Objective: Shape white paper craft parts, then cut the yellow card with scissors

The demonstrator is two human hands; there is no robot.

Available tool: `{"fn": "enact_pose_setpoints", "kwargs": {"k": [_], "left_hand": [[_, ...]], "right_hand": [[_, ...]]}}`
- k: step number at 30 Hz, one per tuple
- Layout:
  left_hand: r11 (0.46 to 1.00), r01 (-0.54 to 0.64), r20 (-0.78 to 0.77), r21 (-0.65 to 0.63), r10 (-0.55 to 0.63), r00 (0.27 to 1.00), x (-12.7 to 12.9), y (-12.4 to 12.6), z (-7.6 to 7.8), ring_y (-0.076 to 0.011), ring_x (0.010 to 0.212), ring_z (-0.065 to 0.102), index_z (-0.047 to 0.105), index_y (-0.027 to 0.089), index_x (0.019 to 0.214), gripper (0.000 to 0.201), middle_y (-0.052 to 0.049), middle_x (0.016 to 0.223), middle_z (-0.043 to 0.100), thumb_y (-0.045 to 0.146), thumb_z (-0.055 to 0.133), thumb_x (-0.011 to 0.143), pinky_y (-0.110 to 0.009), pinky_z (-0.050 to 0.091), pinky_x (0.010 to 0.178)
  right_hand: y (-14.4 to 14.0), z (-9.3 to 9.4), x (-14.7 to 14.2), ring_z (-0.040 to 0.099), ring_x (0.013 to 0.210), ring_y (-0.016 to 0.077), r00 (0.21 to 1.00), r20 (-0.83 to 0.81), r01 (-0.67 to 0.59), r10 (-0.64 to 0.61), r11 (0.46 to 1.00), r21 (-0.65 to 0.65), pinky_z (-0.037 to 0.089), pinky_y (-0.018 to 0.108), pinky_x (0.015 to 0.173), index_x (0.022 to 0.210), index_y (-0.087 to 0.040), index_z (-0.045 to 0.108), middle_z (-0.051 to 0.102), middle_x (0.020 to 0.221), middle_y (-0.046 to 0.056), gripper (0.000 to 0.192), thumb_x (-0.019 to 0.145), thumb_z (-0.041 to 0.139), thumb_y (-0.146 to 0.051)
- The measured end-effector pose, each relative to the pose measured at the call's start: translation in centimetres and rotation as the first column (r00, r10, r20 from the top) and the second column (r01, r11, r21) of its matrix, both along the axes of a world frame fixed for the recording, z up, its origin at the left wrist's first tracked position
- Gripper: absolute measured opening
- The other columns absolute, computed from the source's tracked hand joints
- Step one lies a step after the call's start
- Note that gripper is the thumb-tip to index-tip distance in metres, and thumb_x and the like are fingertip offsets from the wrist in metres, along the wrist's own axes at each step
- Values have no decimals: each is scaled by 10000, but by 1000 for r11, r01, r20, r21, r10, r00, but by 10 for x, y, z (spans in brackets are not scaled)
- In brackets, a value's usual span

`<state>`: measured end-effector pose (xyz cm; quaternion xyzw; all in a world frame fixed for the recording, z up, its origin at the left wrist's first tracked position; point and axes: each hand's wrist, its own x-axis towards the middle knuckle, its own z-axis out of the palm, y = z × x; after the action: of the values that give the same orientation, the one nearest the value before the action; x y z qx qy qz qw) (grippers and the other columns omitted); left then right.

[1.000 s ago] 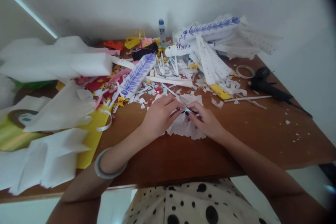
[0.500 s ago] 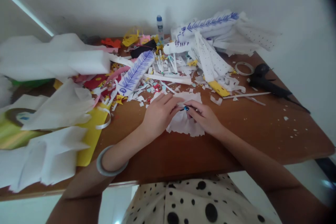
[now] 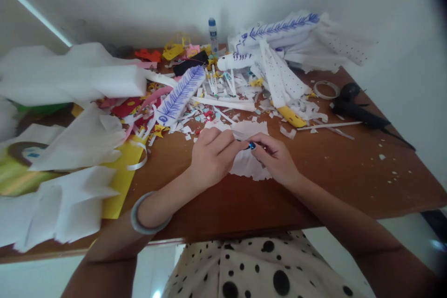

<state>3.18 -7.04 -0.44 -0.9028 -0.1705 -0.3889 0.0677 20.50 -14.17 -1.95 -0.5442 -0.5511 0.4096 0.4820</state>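
My left hand [image 3: 213, 153] and my right hand [image 3: 275, 156] meet over a ragged white paper piece [image 3: 249, 165] lying on the brown table [image 3: 314, 186]. The fingertips of both hands pinch a thin white strip [image 3: 242, 137] between them, just above that paper. A grey bangle [image 3: 145, 223] sits on my left wrist. Dark polish shows on my right thumbnail.
Paper scraps and coloured cuttings cover the table's far half. A blue-lined paper feather [image 3: 181, 95] lies left of centre, a glue bottle [image 3: 213, 35] stands at the back, a tape ring [image 3: 325, 89] and black glue gun [image 3: 359, 114] sit right. White foam sheets [image 3: 77, 79] pile left.
Both hands drew slightly nearer to me, still pinching the strip together. The view shifted a little downward.
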Motion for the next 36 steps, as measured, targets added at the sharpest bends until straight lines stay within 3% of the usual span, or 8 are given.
{"fn": "enact_pose_setpoints", "kwargs": {"k": [9, 16, 21, 23, 26, 31, 33, 36], "left_hand": [[972, 55, 39, 229, -66, 997, -1, 0, 0, -149, 648, 394, 628, 209, 928, 113, 2, 689, 576, 128, 595, 857, -307, 314, 594], [994, 103, 104, 36, -106, 989, -3, 3, -2, -129, 664, 456, 644, 260, 984, 179, 14, 698, 568, 135, 602, 862, -293, 386, 645], [991, 48, 289, -122, -11, 957, -8, 2, 20, -120, 671, 481, 652, 244, 881, 160, 14, 699, 490, 96, 608, 840, -277, 392, 621], [948, -2, 224, -317, 77, 972, -12, 8, 30, -132, 710, 512, 669, 252, 888, 117, -2, 745, 532, 154, 617, 852, -286, 421, 652], [779, -8, 79, -628, 74, 994, -16, 23, 34, -148, 804, 563, 669, 244, 959, 121, -21, 868, 626, 222, 574, 887, -285, 463, 709], [562, 61, 74, -825, 0, 997, -24, 46, 22, -149, 858, 607, 652, 229, 1065, 212, -49, 1054, 661, 237, 527, 894, -260, 492, 692], [543, 69, 77, -837, -7, 997, -26, 51, 20, -169, 917, 613, 645, 227, 1091, 244, -69, 1128, 645, 216, 512, 886, -273, 512, 701], [585, 45, 66, -810, 14, 998, -29, 54, 21, -226, 1123, 564, 661, 240, 1096, 276, -91, 1246, 591, 201, 527, 857, -314, 538, 779]], "right_hand": [[0, -5, -2, 350, 462, 63, 983, -181, 14, -32, 995, -97, 289, 199, 421, 842, -214, 607, 457, 618, -51, 226, 885, 549, -428], [-1, -4, 0, 381, 469, 62, 973, -232, -34, 13, 995, -89, 343, 187, 444, 879, -228, 605, 408, 591, -64, 227, 892, 549, -448], [11, -10, 16, 336, 466, 66, 943, -286, 144, -168, 984, -105, 297, 185, 402, 864, -230, 593, 379, 588, -64, 214, 883, 564, -441], [16, -9, 24, 342, 481, 71, 926, -314, 197, -209, 978, -71, 307, 191, 413, 879, -231, 589, 390, 602, -58, 219, 894, 545, -445], [18, -5, 32, 401, 531, 80, 930, -295, 225, -219, 974, -14, 359, 207, 462, 930, -233, 592, 449, 657, -41, 205, 907, 523, -425], [25, -3, 62, 510, 657, 130, 924, -79, 380, -373, 917, 124, 441, 274, 586, 1045, -234, 583, 576, 799, 15, 213, 914, 497, -379], [29, -4, 87, 562, 774, 179, 837, 167, 474, -521, 843, 253, 467, 346, 708, 1098, -222, 584, 624, 905, 68, 242, 930, 460, -344], [31, -11, 131, 523, 1050, 290, 555, 529, 485, -642, 767, 421, 376, 493, 953, 1070, -197, 647, 620, 1081, 144, 256, 908, 455, -244]]}}
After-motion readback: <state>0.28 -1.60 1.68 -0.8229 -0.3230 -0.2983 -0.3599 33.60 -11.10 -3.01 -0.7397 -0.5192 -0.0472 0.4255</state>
